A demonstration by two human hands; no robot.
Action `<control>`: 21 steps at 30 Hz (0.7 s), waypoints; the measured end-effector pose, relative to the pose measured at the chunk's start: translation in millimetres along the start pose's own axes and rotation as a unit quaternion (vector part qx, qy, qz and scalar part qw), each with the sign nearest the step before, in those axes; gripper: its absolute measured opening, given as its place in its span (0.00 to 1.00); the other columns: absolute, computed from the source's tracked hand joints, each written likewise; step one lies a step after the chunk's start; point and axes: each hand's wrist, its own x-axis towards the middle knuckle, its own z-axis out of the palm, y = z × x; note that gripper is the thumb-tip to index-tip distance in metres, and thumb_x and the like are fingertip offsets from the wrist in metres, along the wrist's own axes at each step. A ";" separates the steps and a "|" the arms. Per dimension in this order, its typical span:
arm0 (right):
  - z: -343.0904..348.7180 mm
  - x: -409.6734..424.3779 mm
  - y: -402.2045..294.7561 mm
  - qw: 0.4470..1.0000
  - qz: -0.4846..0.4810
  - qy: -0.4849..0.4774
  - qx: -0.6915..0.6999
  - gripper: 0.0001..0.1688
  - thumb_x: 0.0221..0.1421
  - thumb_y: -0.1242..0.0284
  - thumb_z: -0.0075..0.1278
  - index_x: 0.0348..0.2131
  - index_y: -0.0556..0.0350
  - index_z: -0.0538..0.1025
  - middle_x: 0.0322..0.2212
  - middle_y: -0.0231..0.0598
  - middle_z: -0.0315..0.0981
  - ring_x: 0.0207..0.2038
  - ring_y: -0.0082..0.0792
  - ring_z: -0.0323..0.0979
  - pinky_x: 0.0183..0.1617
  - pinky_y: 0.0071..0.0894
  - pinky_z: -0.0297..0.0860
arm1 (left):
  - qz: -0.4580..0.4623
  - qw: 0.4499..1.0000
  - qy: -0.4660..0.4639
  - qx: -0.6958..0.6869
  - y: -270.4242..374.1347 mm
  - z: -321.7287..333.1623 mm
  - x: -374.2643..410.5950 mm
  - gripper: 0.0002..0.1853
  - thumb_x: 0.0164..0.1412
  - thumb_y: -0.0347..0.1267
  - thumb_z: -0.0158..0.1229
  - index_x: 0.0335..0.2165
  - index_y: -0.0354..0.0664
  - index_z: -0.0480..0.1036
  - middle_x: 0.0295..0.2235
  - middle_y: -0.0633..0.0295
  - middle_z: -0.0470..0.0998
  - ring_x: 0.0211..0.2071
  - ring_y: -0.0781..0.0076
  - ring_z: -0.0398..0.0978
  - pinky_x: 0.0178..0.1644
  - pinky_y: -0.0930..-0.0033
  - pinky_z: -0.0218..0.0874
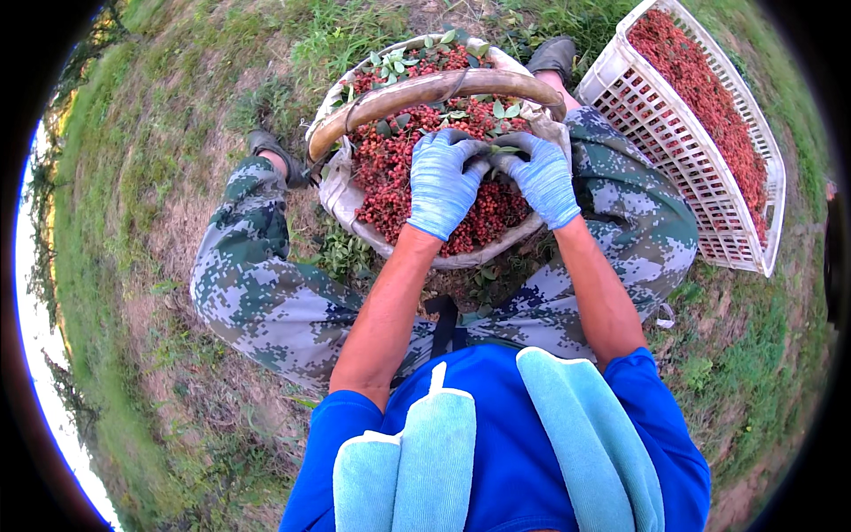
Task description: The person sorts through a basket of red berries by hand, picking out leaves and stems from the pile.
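Observation:
A round basket [339, 193] lined with pale cloth stands between my legs, heaped with clusters of small red berries [392, 166] and some green leaves. A thick wooden handle [425, 90] arches over it. Both hands wear blue knitted gloves with grey-coated fingers. My left hand [447, 179] is over the berries, its fingers bent towards those of my right hand [537, 174]. The fingertips meet around a green leafy sprig [506, 150] above the heap; which fingers grip it cannot be told. The undersides of both hands are hidden.
At the upper right, a white plastic crate [665, 136] with slotted sides holds many red berries [705, 100]. My legs in camouflage trousers [266, 266] lie bent on either side of the basket. Grass and bare soil surround them. Cut leaves [342, 253] lie beside the basket.

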 end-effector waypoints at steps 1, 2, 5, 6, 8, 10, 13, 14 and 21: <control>-2.8 1.2 1.3 0.998 0.038 -0.002 0.049 0.14 0.57 0.72 0.61 0.43 0.59 0.81 0.31 0.41 0.82 0.27 0.28 0.78 0.32 0.30 0.74 | -0.006 1.000 -0.005 0.007 -1.0 -2.0 -0.1 0.10 0.50 0.28 0.68 0.35 0.43 0.84 0.36 0.55 0.80 0.40 0.51 0.76 0.47 0.55 0.68; -5.4 2.0 2.8 0.992 0.077 -0.003 0.098 0.13 0.57 0.74 0.60 0.42 0.59 0.81 0.30 0.40 0.82 0.25 0.25 0.77 0.29 0.28 0.73 | -0.011 1.000 -0.010 0.014 -2.5 -5.0 -0.1 0.10 0.50 0.28 0.68 0.35 0.43 0.84 0.36 0.54 0.80 0.41 0.51 0.76 0.48 0.55 0.68; -16.6 -0.7 0.8 0.989 0.052 0.019 0.137 0.08 0.60 0.78 0.55 0.40 0.60 0.80 0.25 0.31 0.75 0.21 0.17 0.68 0.24 0.19 0.65 | -0.040 0.998 -0.003 0.046 -6.1 -8.9 -1.9 0.10 0.50 0.26 0.67 0.35 0.43 0.84 0.38 0.53 0.80 0.41 0.50 0.76 0.49 0.54 0.68; -21.7 -1.6 -0.8 0.982 0.071 0.007 0.175 0.07 0.61 0.78 0.54 0.40 0.59 0.80 0.25 0.30 0.74 0.21 0.17 0.67 0.24 0.18 0.65 | -0.049 0.997 0.003 0.056 -4.9 -9.2 -0.1 0.10 0.50 0.26 0.67 0.35 0.43 0.84 0.38 0.52 0.80 0.41 0.50 0.76 0.49 0.54 0.68; -23.7 -3.3 -2.1 0.969 0.079 0.007 0.233 0.07 0.62 0.78 0.53 0.40 0.58 0.80 0.27 0.29 0.74 0.22 0.17 0.66 0.25 0.18 0.65 | -0.035 0.999 -0.007 0.023 -2.9 -12.1 0.2 0.17 0.49 0.27 0.67 0.41 0.44 0.82 0.45 0.51 0.78 0.45 0.49 0.76 0.53 0.54 0.67; -24.7 -5.0 -3.9 0.957 0.091 0.011 0.275 0.06 0.62 0.78 0.52 0.40 0.58 0.79 0.27 0.29 0.74 0.23 0.17 0.66 0.26 0.17 0.65 | 0.011 0.999 0.009 -0.035 8.5 -20.9 0.9 0.22 0.48 0.27 0.68 0.45 0.44 0.80 0.48 0.50 0.76 0.48 0.48 0.75 0.56 0.54 0.66; -20.4 -6.3 -10.8 0.951 0.091 0.008 0.294 0.06 0.63 0.77 0.52 0.39 0.58 0.79 0.29 0.30 0.74 0.24 0.17 0.67 0.27 0.18 0.66 | -0.025 0.988 -0.016 -0.148 16.3 -25.0 0.4 0.32 0.45 0.31 0.74 0.51 0.43 0.76 0.53 0.53 0.75 0.53 0.56 0.74 0.60 0.58 0.65; -17.9 -6.6 -12.3 0.954 0.078 0.006 0.288 0.06 0.63 0.76 0.52 0.39 0.58 0.79 0.29 0.30 0.74 0.24 0.18 0.67 0.27 0.18 0.67 | -0.046 0.980 -0.019 -0.194 19.7 -25.1 0.4 0.33 0.45 0.32 0.75 0.52 0.43 0.76 0.53 0.54 0.75 0.53 0.59 0.74 0.59 0.59 0.66; -10.7 -9.0 -10.9 0.964 0.094 -0.001 0.248 0.08 0.61 0.75 0.55 0.39 0.60 0.80 0.26 0.32 0.77 0.24 0.20 0.73 0.27 0.21 0.70 | -0.086 0.983 -0.014 -0.163 20.4 -19.0 -5.3 0.14 0.49 0.27 0.72 0.38 0.40 0.82 0.31 0.57 0.82 0.33 0.67 0.80 0.40 0.64 0.71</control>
